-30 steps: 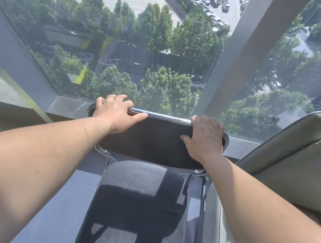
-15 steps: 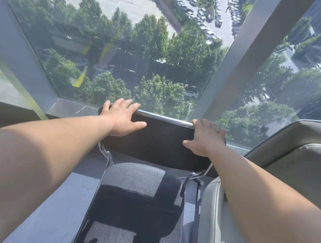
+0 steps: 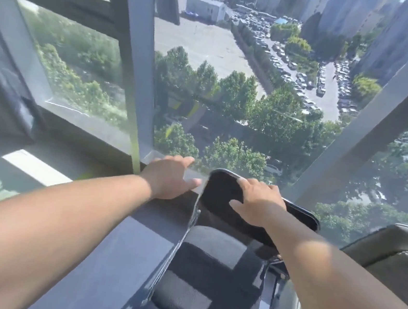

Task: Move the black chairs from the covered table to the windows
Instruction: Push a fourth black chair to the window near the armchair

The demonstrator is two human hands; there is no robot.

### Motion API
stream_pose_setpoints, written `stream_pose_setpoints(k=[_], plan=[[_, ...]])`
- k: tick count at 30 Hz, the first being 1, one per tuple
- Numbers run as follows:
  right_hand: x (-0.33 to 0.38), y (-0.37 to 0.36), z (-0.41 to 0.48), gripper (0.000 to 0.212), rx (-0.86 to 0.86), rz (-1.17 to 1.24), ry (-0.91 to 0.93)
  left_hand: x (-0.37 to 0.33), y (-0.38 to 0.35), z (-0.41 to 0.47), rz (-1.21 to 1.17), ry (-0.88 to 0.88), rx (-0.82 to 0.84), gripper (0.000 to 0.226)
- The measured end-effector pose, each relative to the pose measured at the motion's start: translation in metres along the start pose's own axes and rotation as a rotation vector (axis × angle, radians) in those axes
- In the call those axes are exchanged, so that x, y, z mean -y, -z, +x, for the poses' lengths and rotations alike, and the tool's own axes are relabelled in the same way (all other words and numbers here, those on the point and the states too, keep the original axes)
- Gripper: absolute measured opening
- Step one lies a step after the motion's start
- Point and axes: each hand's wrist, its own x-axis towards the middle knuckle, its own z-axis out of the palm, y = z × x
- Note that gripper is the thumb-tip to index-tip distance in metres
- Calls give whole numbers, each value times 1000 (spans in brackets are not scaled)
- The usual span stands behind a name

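The black chair (image 3: 209, 280) stands right up at the window (image 3: 217, 85), its backrest (image 3: 215, 193) toward the glass and its top edge just beside the sill (image 3: 93, 140), the seat facing back into the room. The right grip (image 3: 258, 203) lies on top of the backrest, fingers spread and fairly straight, thumb out to the side on the black padding; it rests there rather than clenching. The left grip (image 3: 170, 176) is released and off the chair, held flat with fingers extended over the sill just left of the backrest's corner. Whether it touches the sill, I cannot tell. The chair's shiny metal frame (image 3: 175, 249) runs down its left side to the dark floor (image 3: 111, 258). A grey window post (image 3: 136, 71) rises behind the left grip. On the right, close against the chair, is a grey padded seat (image 3: 394, 252). Through the glass are treetops and a car park far below.
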Motion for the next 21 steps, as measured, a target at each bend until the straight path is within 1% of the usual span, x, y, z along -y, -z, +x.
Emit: stream_pose_setpoints(k=[4, 8, 11, 12, 16, 17, 21], plan=[[83, 53, -16, 57, -74, -52, 223, 57, 43, -98, -15, 217, -51, 86], [194, 93, -53, 62, -91, -100, 523, 106, 62, -227, -26, 437, -179, 69], [285, 110, -107, 62, -118, -192, 787, 134, 70, -338, -54, 628, -210, 69], [327, 114, -137, 62, -120, -227, 887, 144, 72, -391, -64, 712, -237, 69], [461, 115, -242, 62, -137, -322, 1186, 162, 63, -558, -118, 984, -309, 70], [502, 108, -282, 61, -151, -346, 1275, 165, 57, -612, -131, 1069, -327, 69], [626, 82, -430, 61, -169, -455, 1559, 174, 27, -797, -168, 1357, -405, 67]])
